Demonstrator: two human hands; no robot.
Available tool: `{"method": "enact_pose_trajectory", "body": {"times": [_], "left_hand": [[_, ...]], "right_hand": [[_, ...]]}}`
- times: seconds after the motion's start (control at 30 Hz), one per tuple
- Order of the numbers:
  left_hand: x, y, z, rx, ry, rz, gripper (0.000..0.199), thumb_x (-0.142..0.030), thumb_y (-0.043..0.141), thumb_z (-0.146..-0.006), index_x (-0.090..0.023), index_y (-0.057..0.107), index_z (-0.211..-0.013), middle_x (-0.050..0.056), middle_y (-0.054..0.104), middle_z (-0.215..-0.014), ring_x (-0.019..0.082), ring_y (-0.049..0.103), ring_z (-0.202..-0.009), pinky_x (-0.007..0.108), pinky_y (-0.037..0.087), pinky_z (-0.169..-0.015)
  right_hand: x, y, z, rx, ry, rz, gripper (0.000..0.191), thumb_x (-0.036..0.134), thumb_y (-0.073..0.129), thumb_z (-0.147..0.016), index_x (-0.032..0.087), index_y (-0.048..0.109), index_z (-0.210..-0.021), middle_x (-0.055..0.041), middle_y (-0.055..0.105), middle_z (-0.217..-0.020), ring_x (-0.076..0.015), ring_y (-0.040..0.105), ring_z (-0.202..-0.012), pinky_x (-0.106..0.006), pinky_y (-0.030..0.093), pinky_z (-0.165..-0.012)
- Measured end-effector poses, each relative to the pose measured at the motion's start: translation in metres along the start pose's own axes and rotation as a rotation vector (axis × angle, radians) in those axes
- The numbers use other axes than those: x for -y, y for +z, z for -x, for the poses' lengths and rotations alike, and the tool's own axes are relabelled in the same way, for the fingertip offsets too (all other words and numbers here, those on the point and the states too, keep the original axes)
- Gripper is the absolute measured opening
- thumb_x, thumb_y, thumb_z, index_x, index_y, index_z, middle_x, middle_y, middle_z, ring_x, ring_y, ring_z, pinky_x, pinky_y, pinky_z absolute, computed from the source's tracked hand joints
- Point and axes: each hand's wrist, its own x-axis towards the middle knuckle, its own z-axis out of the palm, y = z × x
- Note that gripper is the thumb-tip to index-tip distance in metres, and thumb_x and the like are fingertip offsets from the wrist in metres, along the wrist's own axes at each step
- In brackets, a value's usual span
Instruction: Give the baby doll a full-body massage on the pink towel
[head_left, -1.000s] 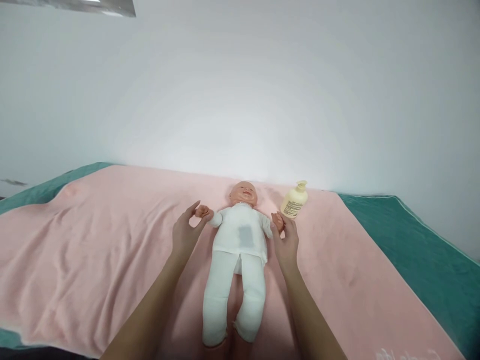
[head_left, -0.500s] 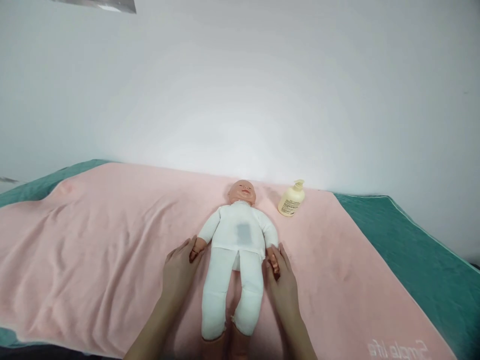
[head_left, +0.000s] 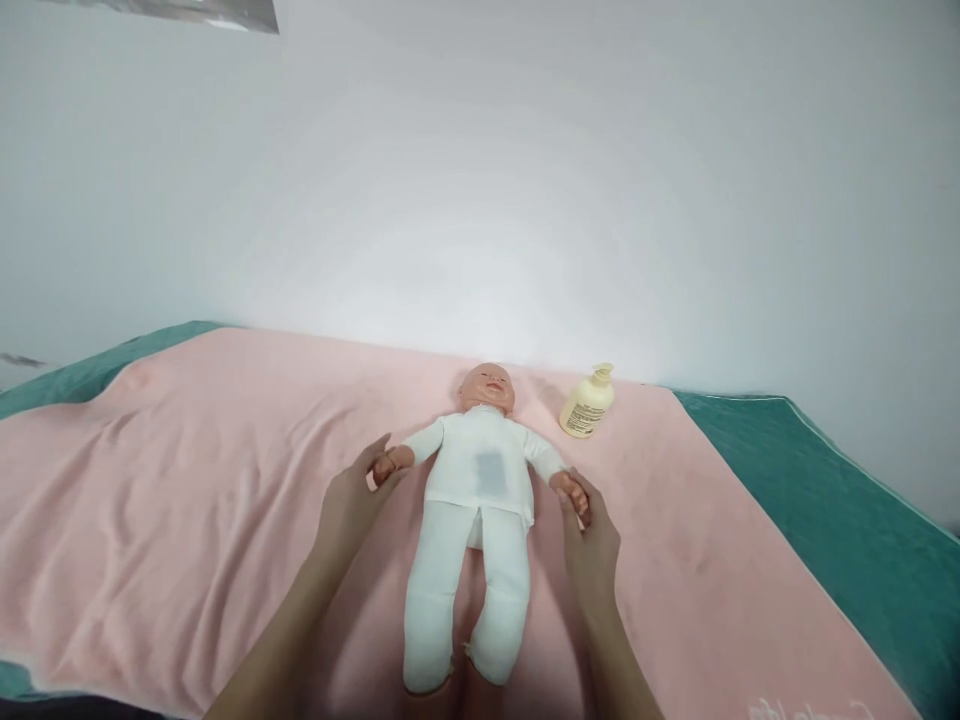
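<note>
A baby doll (head_left: pixel 480 470) in a white top and white trousers lies on its back on a pink blanket (head_left: pixel 690 560), head toward the wall. Its arms are spread out to both sides. My left hand (head_left: pixel 356 500) is closed round the doll's hand at the left, thumb below and fingers above. On the other side, my right hand (head_left: pixel 589 525) grips the doll's other hand between thumb and fingers. A grey patch marks the front of the top. The doll's feet are partly cut off by the bottom edge.
A pale yellow pump bottle (head_left: pixel 586 402) stands on the blanket to the right of the doll's head. Green cloth (head_left: pixel 817 490) shows beyond the blanket at both sides. Behind rises a white wall (head_left: pixel 480 180).
Both my hands have moved outward and slightly away from me, and the doll's arms have spread wider with them. The view has shifted a little.
</note>
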Motion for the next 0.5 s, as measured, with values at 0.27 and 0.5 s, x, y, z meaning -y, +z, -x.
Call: {"method": "enact_pose_trajectory", "body": {"times": [0.27, 0.5], "left_hand": [[-0.038, 0.015, -0.077, -0.087, 0.096, 0.364, 0.055, -0.044, 0.067, -0.075, -0.022, 0.057, -0.125, 0.008, 0.072, -0.105, 0.025, 0.067, -0.099, 0.034, 0.051, -0.079], [-0.041, 0.069, -0.136, -0.049, -0.014, 0.498, 0.051, -0.057, 0.056, -0.079, -0.014, 0.062, -0.106, 0.012, 0.073, -0.098, 0.024, 0.068, -0.087, 0.029, 0.050, -0.070]], "right_hand": [[0.025, 0.034, -0.085, -0.085, -0.220, -0.249, 0.039, 0.041, 0.060, -0.082, 0.019, 0.062, -0.115, -0.0112, 0.066, -0.120, -0.0259, 0.061, -0.112, -0.042, 0.047, -0.096], [0.007, 0.078, -0.153, 0.032, -0.168, -0.278, 0.047, 0.052, 0.057, -0.081, 0.015, 0.061, -0.110, -0.0159, 0.069, -0.112, -0.0272, 0.065, -0.103, -0.043, 0.049, -0.091]]}}
